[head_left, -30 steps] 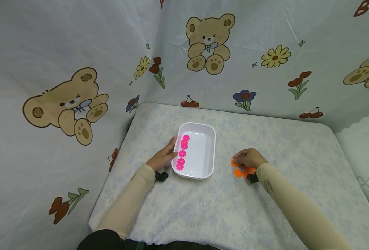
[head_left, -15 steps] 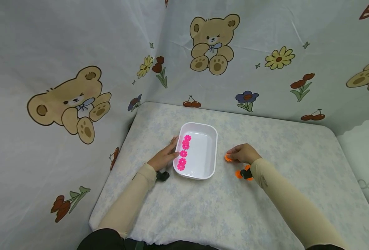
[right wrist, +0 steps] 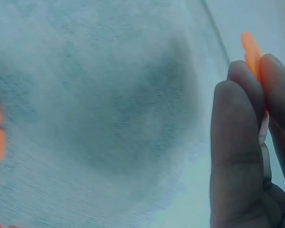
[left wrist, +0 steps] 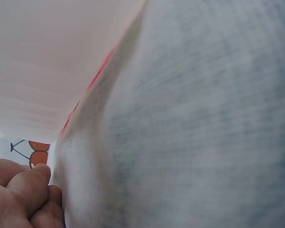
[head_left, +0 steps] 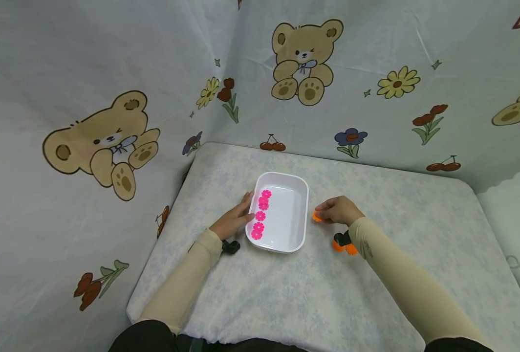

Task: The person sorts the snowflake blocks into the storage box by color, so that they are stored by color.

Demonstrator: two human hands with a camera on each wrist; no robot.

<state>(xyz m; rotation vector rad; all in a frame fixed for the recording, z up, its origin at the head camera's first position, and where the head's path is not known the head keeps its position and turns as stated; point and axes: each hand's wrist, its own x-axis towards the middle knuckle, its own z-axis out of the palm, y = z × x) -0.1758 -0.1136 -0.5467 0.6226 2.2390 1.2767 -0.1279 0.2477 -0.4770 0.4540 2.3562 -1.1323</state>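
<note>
A white rectangular tray (head_left: 288, 220) stands on the table, with several pink flower-shaped pieces (head_left: 260, 215) in a column along its left side. My left hand (head_left: 232, 221) holds the tray's left rim, thumb over the edge and the other fingers along the outer wall. To the right of the tray, my right hand (head_left: 341, 210) pinches an orange flower-shaped piece (head_left: 316, 216) between thumb and fingers. In the right wrist view that orange piece stands on edge between the fingertips (right wrist: 235, 104). More orange flower-shaped pieces (head_left: 351, 250) lie by the right wrist, partly hidden by its black camera.
The table (head_left: 260, 298) wears a pale mottled cloth. Behind and to the left hangs a white curtain (head_left: 242, 44) printed with bears, flowers and cherries. Black wrist cameras sit below both hands, the left one (head_left: 231, 247) close to the tray's lower left corner.
My right hand has lifted an orange flower-shaped piece away from the others and carried it left and slightly up toward the tray. The left hand keeps its place on the tray.
</note>
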